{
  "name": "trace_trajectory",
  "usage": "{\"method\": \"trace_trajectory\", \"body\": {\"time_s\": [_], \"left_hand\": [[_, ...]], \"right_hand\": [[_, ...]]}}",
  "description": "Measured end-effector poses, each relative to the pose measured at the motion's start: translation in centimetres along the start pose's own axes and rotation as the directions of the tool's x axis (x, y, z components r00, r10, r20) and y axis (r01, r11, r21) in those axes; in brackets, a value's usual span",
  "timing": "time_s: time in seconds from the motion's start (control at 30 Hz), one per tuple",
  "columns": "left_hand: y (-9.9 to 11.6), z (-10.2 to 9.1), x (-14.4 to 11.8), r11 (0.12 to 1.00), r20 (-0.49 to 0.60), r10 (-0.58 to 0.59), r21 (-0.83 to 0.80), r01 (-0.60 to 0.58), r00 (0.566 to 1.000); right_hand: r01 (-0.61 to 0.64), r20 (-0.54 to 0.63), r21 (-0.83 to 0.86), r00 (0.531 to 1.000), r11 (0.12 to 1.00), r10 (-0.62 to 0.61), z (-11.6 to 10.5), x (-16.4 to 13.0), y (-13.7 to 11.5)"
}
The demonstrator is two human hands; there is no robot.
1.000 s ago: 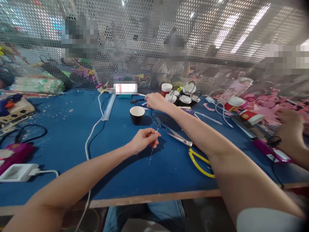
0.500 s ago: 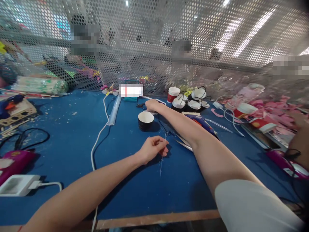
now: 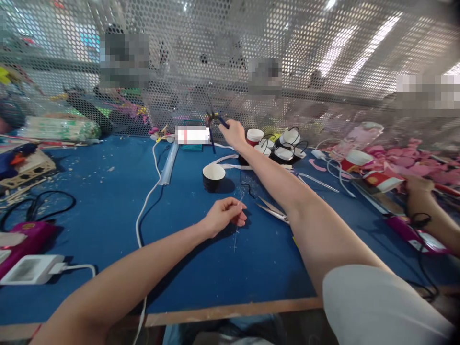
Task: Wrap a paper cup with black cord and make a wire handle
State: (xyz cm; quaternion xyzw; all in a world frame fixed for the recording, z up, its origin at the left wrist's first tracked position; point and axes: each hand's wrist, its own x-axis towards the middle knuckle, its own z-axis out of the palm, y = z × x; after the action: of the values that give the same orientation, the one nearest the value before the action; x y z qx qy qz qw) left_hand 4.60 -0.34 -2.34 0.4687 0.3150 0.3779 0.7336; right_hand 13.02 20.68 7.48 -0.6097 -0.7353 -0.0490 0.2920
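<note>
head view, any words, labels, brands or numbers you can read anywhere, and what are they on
No text can be read anywhere in this view.
The white label at the back of the blue table is blurred out.
The red cup at the right carries a small yellow mark, too small to read.
The red and white pot near the right hand shows no legible print.
The pink device at the left has a small mark, too small to read.

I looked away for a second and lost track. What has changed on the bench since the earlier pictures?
The right hand, which lay low on the blue table behind the black paper cup, has lifted toward the mesh screen, gripping a dark-handled tool, likely pliers. The left hand stays put, pinching the thin wire. Cup and scissors are unmoved.
</note>
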Motion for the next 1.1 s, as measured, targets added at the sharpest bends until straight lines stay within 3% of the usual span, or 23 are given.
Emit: {"method": "trace_trajectory", "body": {"time_s": [0.07, 0.1, 0.2, 0.3, 0.43, 0.53, 0.7, 0.87, 1.0, 1.1], "left_hand": [[0.1, 0.0, 0.0, 1.000, -0.009, -0.002, -0.008, 0.002, 1.000], [0.2, 0.1, -0.1, 1.000, -0.013, 0.001, -0.001, -0.001, 1.000], [0.7, 0.5, -0.5, 0.992, -0.013, 0.070, 0.106, -0.068, 0.997], [1.8, 1.3, -1.8, 0.904, 0.002, 0.269, 0.345, -0.253, 0.963], [4.0, 2.4, -3.7, 0.701, 0.041, 0.528, 0.543, -0.462, 0.848], [5.1, 2.9, -4.1, 0.604, 0.042, 0.623, 0.608, -0.515, 0.781], [5.3, 3.6, -3.5, 0.514, 0.056, 0.508, 0.781, -0.354, 0.860], [4.8, 3.1, -2.4, 0.404, 0.010, 0.540, 0.874, -0.270, 0.841], [4.3, 2.6, -1.8, 0.393, 0.056, 0.439, 0.885, -0.248, 0.897], [4.0, 2.5, -1.8, 0.438, 0.121, 0.388, 0.848, -0.298, 0.914]], "right_hand": [[-0.023, -0.104, 0.281, 0.993, 0.959, 0.054, -2.3, -0.3, -0.1], [-0.036, -0.100, 0.421, 0.991, 0.906, 0.086, -3.7, -0.8, -0.1], [-0.074, 0.026, 0.735, 0.996, 0.674, 0.081, -8.1, -4.0, -0.2], [-0.085, 0.072, 0.849, 0.996, 0.522, 0.045, -12.1, -8.7, 0.3], [-0.149, 0.134, 0.898, 0.989, 0.414, 0.064, -15.1, -15.5, 1.4], [-0.167, 0.155, 0.923, 0.986, 0.347, 0.063, -15.4, -19.8, 2.1], [-0.220, 0.216, 0.946, 0.975, 0.240, 0.044, -13.7, -23.9, 2.9], [-0.316, 0.314, 0.943, 0.949, 0.108, 0.031, -12.0, -24.5, 4.0], [-0.338, 0.339, 0.938, 0.941, 0.076, -0.002, -11.4, -24.7, 4.4], [-0.315, 0.324, 0.946, 0.934, 0.080, -0.149, -11.3, -25.0, 4.2]]}}
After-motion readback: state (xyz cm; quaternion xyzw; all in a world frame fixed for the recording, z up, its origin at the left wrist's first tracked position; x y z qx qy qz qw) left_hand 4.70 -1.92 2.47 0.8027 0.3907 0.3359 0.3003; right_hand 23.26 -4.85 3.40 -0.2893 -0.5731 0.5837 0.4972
